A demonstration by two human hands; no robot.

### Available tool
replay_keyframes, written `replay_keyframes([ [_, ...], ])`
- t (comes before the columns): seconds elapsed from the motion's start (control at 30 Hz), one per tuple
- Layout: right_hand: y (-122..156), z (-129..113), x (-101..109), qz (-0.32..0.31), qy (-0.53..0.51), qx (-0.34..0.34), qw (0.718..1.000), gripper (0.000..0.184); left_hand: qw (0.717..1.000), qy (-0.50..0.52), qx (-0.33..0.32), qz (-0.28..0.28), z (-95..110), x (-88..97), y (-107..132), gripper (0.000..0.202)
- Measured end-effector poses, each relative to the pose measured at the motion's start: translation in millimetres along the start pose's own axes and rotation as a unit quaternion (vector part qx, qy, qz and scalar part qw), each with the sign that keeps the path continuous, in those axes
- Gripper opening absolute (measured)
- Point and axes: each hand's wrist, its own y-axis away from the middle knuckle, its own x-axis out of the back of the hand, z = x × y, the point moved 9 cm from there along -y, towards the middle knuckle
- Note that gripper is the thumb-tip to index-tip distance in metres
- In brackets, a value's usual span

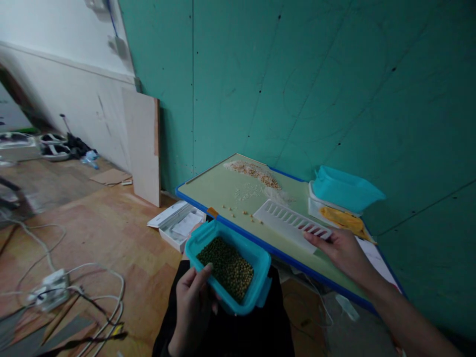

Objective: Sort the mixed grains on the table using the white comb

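Note:
My left hand [195, 302] grips the near side of a turquoise plastic container [265, 265], thumb over the rim, above my lap. Inside lie dark green beans [217, 255] and pale yellow beans [241, 277], partly mixed. My right hand [340, 248] is closed on the right end of a white slotted plastic piece [288, 223], which is low over the table [208, 186] or resting on it; I cannot tell which. A few loose yellow beans [244, 213] lie beside its left end. Farther back spread white grains [248, 191] and a strip of yellowish beans [256, 172].
At the table's right stand a turquoise bin [344, 191] and a yellow cloth [344, 220]. A green wall [297, 89] rises behind. An opened white box [178, 230] sits below the table's left edge. Cables and a power strip [54, 290] lie on the left floor.

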Motion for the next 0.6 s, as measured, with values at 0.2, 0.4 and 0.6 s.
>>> replay_keyframes([
  [0.2, 23.8, -18.8, -7.6, -0.02, 0.028, 0.022, 0.999, 0.033, 1.0, 0.012, -0.003, 0.005, 5.0, -8.4, 0.4, 0.05],
  [0.4, 24.5, -34.4, -14.4, -0.004, 0.012, 0.067, 0.998, 0.025, 1.0, 0.02, 0.016, 0.018, 8.4, -8.3, 1.1, 0.05],
  [0.6, -14.5, -18.9, -10.4, 0.054, 0.013, 0.034, 0.998, 0.028, 0.998, -0.041, -0.038, 0.019, 21.9, -2.7, 0.1, 0.042],
])
